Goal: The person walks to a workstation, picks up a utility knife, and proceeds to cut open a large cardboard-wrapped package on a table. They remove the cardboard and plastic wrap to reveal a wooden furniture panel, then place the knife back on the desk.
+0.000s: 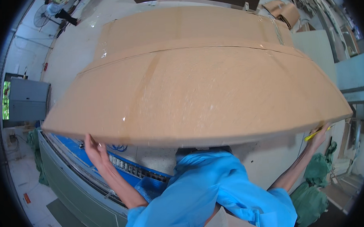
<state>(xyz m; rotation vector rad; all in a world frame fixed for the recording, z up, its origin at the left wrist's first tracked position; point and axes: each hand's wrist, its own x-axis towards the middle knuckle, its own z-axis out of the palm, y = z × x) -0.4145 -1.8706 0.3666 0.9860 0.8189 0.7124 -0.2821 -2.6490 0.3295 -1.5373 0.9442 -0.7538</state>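
Note:
A wide, flat cardboard package spans the view in front of me, with clear tape strips across its top. My left hand is at its near left edge, fingers up against the board and partly curled round it; some fingertips are hidden. At the near right edge my right hand is closed, its fingers partly behind the cardboard. A slim yellow tool sticks out of that hand; its exact kind is too small to make out. Beyond a dark seam lies a second cardboard surface.
Left of me runs a green-sided machine with a blue bed and a chain-like track. Green cloth bundles stand at lower right. Folded cardboard lies at the far right. A person is near a fan at far left.

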